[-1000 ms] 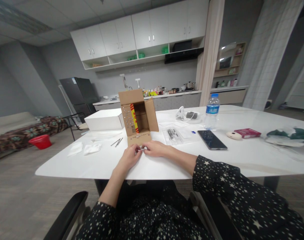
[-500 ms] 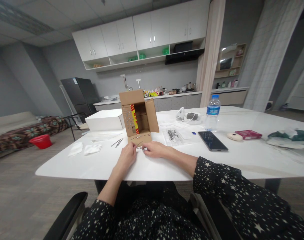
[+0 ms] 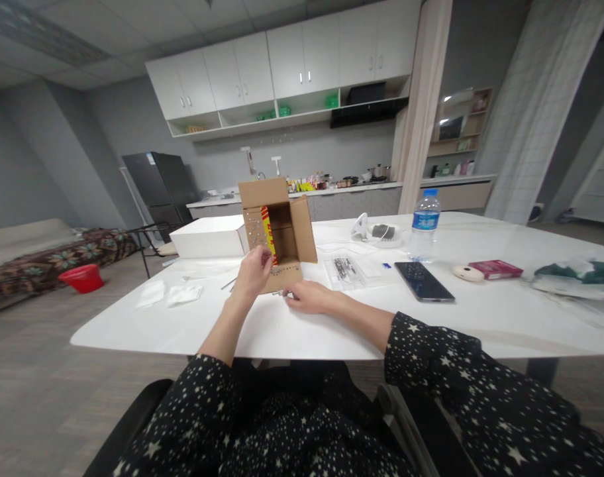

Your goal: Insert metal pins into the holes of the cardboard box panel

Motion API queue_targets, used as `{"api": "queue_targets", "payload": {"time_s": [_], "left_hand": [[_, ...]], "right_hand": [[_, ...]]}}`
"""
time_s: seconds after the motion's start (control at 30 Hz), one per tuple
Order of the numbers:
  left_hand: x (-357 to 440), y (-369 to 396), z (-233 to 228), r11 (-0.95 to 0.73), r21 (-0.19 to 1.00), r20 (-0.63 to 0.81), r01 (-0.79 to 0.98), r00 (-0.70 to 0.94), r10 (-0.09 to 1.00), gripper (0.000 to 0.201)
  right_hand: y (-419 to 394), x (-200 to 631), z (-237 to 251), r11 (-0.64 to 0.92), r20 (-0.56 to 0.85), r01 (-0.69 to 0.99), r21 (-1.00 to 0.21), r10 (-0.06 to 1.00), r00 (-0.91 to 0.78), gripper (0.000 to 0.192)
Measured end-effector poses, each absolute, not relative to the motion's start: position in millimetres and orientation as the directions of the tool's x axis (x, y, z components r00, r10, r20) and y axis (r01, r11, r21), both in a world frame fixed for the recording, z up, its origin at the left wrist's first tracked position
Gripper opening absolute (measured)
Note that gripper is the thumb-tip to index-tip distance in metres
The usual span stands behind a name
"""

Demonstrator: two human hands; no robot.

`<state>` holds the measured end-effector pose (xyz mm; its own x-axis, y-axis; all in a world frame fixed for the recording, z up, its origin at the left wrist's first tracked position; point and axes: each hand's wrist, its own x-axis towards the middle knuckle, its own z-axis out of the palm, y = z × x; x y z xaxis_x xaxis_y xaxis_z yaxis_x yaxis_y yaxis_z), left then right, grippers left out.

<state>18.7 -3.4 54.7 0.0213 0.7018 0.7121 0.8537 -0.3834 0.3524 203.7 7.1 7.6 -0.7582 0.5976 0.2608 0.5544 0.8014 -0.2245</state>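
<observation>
Cardboard box: stands on the tabletop (image 3: 157,328) in front of the person, its open side and spread flaps facing them; pale specks dot the left flap (image 3: 253,222), and a row of dark dots crosses the lower flap (image 3: 284,281); a red-and-yellow strip (image 3: 267,232) runs beside the opening
Left hand: the left hand (image 3: 253,273) is in front of the left flap, fingers bent and fingertips drawn close together; whether they touch the card or pinch something tiny, I cannot tell
Right hand: the right hand (image 3: 308,297) rests on the tabletop, fingers loosely curled, thumb and forefinger beside the metal pieces (image 3: 276,293); whether it grips one is too small to tell
Metal pieces, handling: thin, probably light, hard and slippery; best pinched near the middle between thumb and forefinger pads
Box, handling: probably light, with stiff walls but flaps that give at the fold; steadied best by a wall edge, since pressing on a flap could tip or bend it
Around: a clear tray (image 3: 349,273) of dark pieces lies right of the box; a phone (image 3: 424,281) and a bottle (image 3: 425,225) sit farther right
</observation>
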Motion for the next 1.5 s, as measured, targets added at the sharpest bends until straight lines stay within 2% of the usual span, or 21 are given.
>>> {"api": "queue_targets", "payload": {"time_s": [0.13, 0.3, 0.7, 1.0, 1.17, 1.37, 1.5], "left_hand": [[21, 8, 28, -0.422, 0.311, 0.708, 0.852, 0.088, 0.701, 0.012], [20, 7, 10, -0.392, 0.288, 0.649, 0.874, 0.123, 0.751, 0.017], [14, 7, -3, -0.443, 0.314, 0.643, 0.84, 0.155, 0.75, 0.013], [18, 1, -1, -0.357, 0.402, 0.538, 0.843, 0.098, 0.837, 0.015], [19, -5, 3, -0.32, 0.41, 0.474, 0.854, 0.1, 0.875, 0.016], [18, -3, 3, -0.338, 0.376, 0.577, 0.863, 0.068, 0.814, 0.02], [17, -4, 4, -0.315, 0.398, 0.604, 0.862, 0.013, 0.797, 0.022]], "right_hand": [[7, 204, 9, 0.804, 0.256, 0.551, -0.223, 0.594, -0.763, 0.033], [7, 203, 10, 0.804, 0.253, 0.551, -0.223, 0.594, -0.764, 0.032], [7, 203, 8, 0.802, 0.247, 0.56, -0.208, 0.597, -0.763, 0.033], [8, 203, 8, 0.805, 0.253, 0.55, -0.223, 0.593, -0.765, 0.032], [7, 203, 10, 0.802, 0.24, 0.55, -0.235, 0.596, -0.766, 0.032], [6, 203, 11, 0.8, 0.244, 0.555, -0.227, 0.598, -0.763, 0.033], [7, 203, 10, 0.804, 0.246, 0.552, -0.221, 0.594, -0.766, 0.033]]}}
